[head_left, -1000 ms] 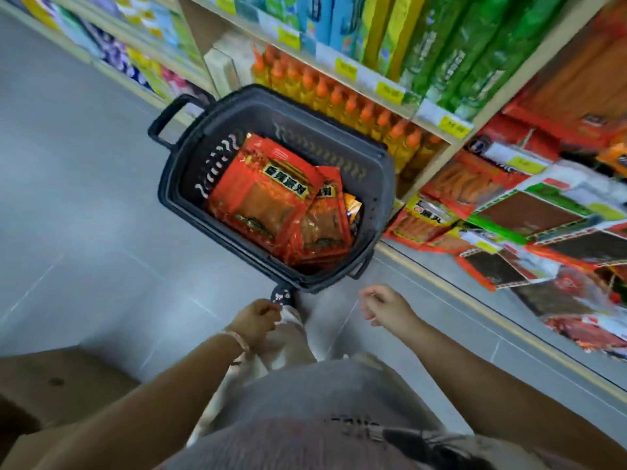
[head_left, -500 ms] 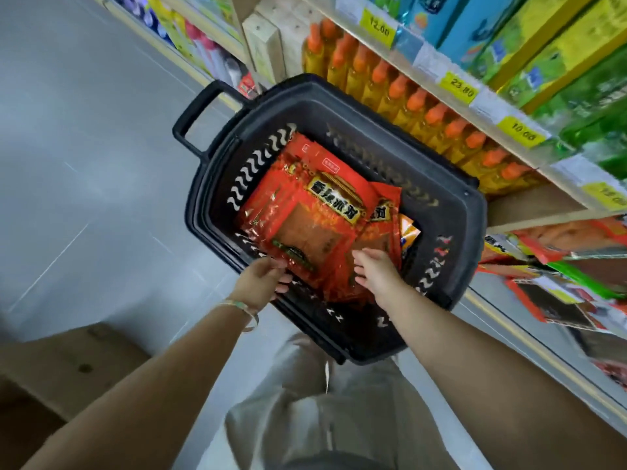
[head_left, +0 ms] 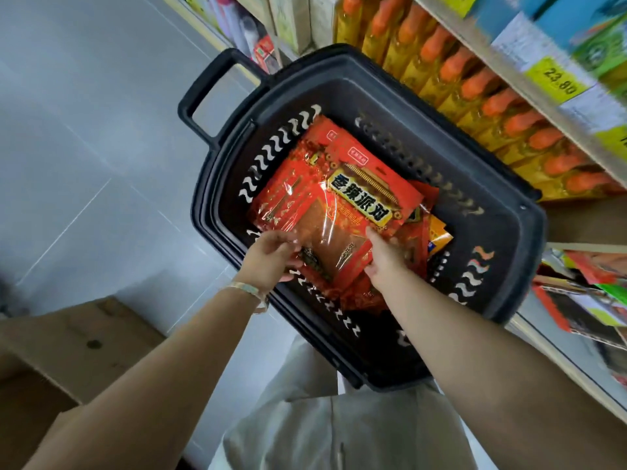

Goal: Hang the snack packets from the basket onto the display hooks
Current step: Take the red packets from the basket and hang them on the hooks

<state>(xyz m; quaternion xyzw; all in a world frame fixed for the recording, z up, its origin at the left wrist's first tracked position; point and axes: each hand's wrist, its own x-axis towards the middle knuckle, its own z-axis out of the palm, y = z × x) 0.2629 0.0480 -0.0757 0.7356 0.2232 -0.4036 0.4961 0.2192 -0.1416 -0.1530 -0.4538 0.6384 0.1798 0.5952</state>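
Both hands in basket (head_left: 369,83). Left hand (head_left: 271,256) pinches near-left edge of top red packet (head_left: 336,205); right hand (head_left: 386,261) grips its near-right edge, thumb on top. Packet lies on pile (head_left: 412,240) inside basket, beside bottles (head_left: 475,91) on shelf (head_left: 509,57).

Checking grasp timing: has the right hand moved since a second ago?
Yes. The right hand went from outside the black plastic basket to inside it, onto the red snack packet.

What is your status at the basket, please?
Left hand and right hand grip the top red packet. Packet lies in basket. Nothing blocking.
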